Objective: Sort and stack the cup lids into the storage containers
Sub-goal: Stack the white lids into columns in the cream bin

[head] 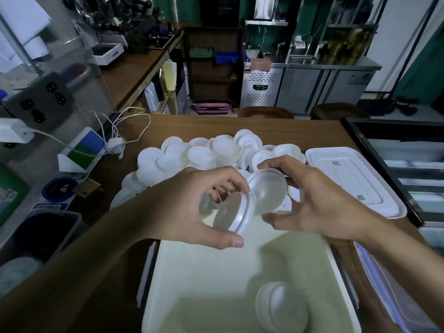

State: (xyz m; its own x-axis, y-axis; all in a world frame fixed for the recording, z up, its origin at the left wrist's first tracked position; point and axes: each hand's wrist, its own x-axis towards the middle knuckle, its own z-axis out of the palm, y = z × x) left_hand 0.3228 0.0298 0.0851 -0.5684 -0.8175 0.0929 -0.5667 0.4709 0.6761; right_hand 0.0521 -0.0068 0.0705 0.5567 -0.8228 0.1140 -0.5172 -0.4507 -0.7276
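Left hand: the left hand (pixel 192 207) reaches in from the lower left with its back toward the camera, forearm crossing the wooden counter (pixel 300 133); thumb low and fingers curled over the top, it pinches a small stack of clear lids (pixel 230 212) by the rim, the stack tilted on edge.
Right hand: the right hand (pixel 322 200) comes in from the lower right with the wrist bent inward; fingers arched over and thumb stretched out below, its fingertips grip a single clear lid (pixel 268 191) at the edge.
Lids in hand: the single lid sits just beside the stack, its rim touching or nearly touching the stack's top; which one, the view does not settle.
Position of hands: both hover above the far end of the open white storage container (pixel 240 267), between it and the heap.
Lid heap: a loose pile of white cup lids (pixel 211 155) lies on the counter beyond the hands, many overlapping and tilted.
Container contents: a short stack of lids (pixel 281 306) lies on its side near the container's close right corner; the remaining floor is bare.
Container lid: a white rectangular container lid (pixel 348 179) lies flat on the counter to the right of the heap.
Second container: the edge of a clear container (pixel 394 292) shows along the right side of the white one.
Left clutter: a white charger with cables (pixel 115 144) and a dark bin (pixel 40 234) sit at the left.
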